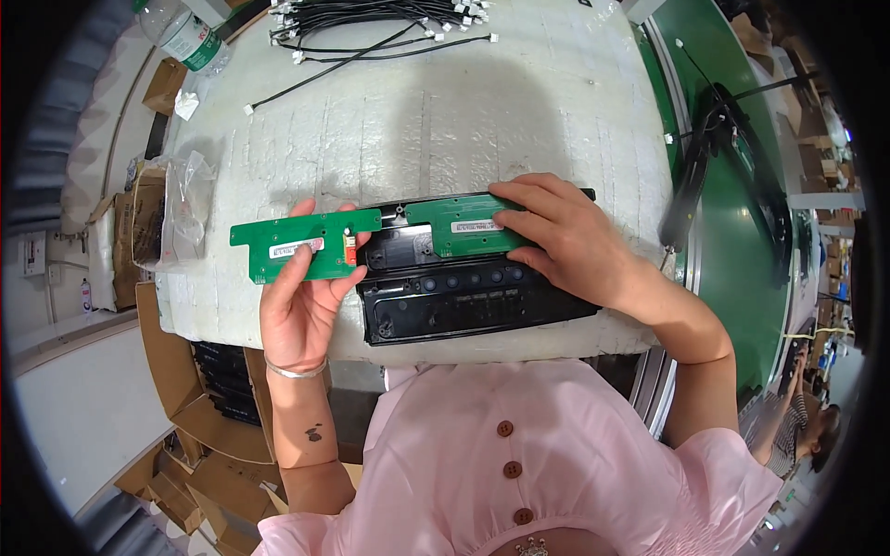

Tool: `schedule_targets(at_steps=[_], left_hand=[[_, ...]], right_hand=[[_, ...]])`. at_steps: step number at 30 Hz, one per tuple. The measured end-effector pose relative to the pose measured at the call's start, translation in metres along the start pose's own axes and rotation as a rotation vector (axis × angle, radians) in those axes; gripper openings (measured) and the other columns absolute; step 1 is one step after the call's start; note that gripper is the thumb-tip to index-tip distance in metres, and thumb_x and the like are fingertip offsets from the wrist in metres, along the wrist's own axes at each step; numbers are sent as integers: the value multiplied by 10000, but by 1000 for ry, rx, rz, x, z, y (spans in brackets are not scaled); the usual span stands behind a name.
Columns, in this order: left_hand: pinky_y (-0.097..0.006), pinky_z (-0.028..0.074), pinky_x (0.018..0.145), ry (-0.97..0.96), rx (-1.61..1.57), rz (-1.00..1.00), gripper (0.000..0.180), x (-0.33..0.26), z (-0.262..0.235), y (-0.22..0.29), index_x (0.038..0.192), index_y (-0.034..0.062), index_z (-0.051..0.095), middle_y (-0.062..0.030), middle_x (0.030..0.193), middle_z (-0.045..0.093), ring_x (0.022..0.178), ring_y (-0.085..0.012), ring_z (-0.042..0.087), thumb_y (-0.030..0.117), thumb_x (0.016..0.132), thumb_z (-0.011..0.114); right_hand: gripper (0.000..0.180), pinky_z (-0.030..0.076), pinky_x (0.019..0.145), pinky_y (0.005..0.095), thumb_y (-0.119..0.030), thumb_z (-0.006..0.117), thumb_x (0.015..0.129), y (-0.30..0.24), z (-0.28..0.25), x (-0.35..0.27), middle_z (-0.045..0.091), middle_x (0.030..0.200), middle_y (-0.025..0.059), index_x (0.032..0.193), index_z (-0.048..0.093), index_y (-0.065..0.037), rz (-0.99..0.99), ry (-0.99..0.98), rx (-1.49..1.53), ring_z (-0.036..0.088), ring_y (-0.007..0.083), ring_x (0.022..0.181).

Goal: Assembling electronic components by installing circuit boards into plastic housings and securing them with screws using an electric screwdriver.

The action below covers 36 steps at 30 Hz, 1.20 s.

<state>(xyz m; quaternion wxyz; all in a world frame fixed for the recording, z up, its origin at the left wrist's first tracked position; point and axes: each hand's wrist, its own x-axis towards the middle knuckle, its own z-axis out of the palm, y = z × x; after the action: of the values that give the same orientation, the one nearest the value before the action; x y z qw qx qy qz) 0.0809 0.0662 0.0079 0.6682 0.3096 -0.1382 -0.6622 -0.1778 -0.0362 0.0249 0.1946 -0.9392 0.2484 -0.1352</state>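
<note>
Green circuit board, long and flat with one notched corner, is raised in the person's left hand above the worktop, toward the left of its near edge. That hand is closed on it, thumb over the face beside a white label, fingers behind. A small red part sits near the board's right end.

Black plastic housing, in two long sections, lies along the near edge, right of the middle. A second board, also green, lies over the right part of the farther section. The right hand is half curled over that board's right end, fingertips on it; whether it grips or merely steadies cannot be told.

Good handling here likely means holding the raised board by its rims, thumb clear of the red part, and keeping it level so that it does not knock the housing's wall. The right hand would do well to press lightly and evenly, keeping the second board from tilting while the other is moved.

Black cables with white plugs lie at the far edge; a clear bottle stands near the far left corner.
</note>
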Motion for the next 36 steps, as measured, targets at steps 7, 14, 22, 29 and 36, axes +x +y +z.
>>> schedule_targets(at_steps=[7, 14, 22, 29, 36], left_hand=[[-424, 520, 804, 57, 103, -13, 436, 4, -2, -2, 1300, -7, 268, -293, 1270, 349, 1081, -357, 496, 65, 891, 402], [-420, 526, 793, 95, 137, -14, 453, 6, -3, -1, 1301, -6, 270, -289, 1266, 356, 1080, -355, 497, 76, 882, 423], [-428, 518, 808, 56, 119, 24, 464, 1, 18, -7, 1314, 4, 248, -286, 1282, 333, 1099, -353, 480, 143, 902, 409], [-391, 461, 873, -149, 29, -234, 505, -3, 75, -46, 1347, 49, 183, -160, 1289, 369, 1080, -270, 494, 199, 917, 402], [-270, 429, 824, 93, 613, 340, 414, -5, 30, -28, 1249, 26, 366, -131, 1170, 484, 1060, -181, 488, 86, 859, 490]], right_hand=[[310, 409, 841, 345, -103, 691, 627, 6, -7, -5, 531, 1083, 87, 909, 584, -31, 41, 54, 12, 478, 260, 1025], [242, 409, 791, 329, -84, 658, 659, 14, -3, -11, 565, 921, 31, 888, 591, -44, 23, 94, -21, 511, 221, 899], [293, 428, 761, 348, -109, 684, 631, 5, -8, -8, 555, 944, 67, 893, 575, -33, -7, 176, 33, 526, 256, 873], [451, 475, 710, 374, -129, 760, 583, -41, -13, 8, 550, 1056, 173, 961, 558, 12, -41, 261, 228, 567, 321, 849], [407, 469, 749, 383, -95, 712, 563, -27, -22, -31, 544, 1065, 148, 932, 573, 7, 7, 191, 15, 538, 326, 940]])
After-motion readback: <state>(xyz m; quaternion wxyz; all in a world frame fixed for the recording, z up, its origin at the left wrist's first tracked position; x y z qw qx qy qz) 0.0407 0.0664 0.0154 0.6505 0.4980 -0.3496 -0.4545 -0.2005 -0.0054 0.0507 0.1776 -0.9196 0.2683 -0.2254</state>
